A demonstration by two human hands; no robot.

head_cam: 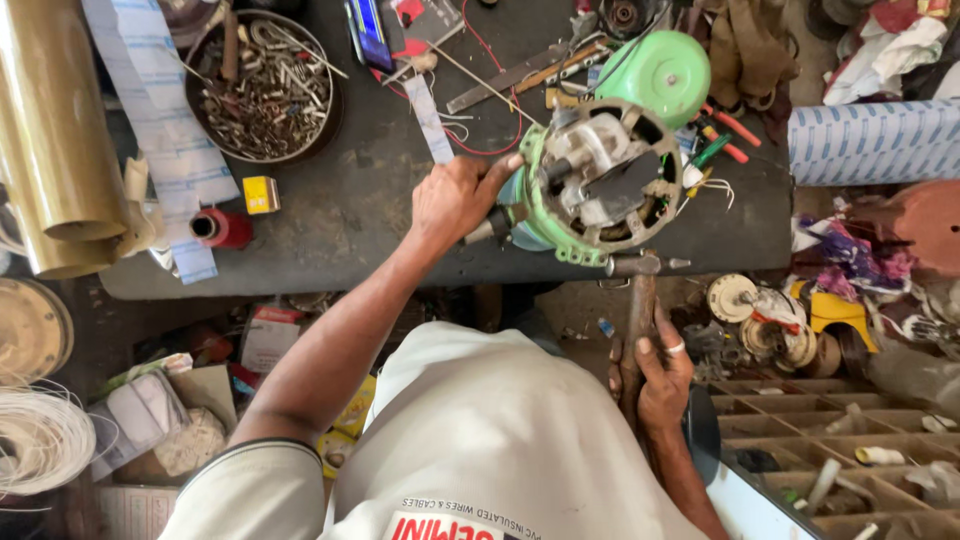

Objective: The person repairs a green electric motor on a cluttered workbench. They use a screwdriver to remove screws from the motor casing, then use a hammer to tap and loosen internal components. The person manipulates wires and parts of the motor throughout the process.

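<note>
Green fan motor housing (597, 185) sits tilted at the near edge of the dark desk (340, 215), steadied by the left hand (455, 200), whose grip is pressed around the motor's side with the thumb along its rim. The right hand (660, 375) is clenched on the wooden handle of a hammer (636, 300), its metal head touching the housing's lower rim. Done well, the blow looks best kept light and square on the rim, with the bracing fingers clear of the head. One motor, one hammer and two hands are at work. Beyond them lie one green domed cover (662, 72), one round bowl of metal scrap (262, 85), one red spool (222, 228) and one small yellow box (261, 194).
</note>
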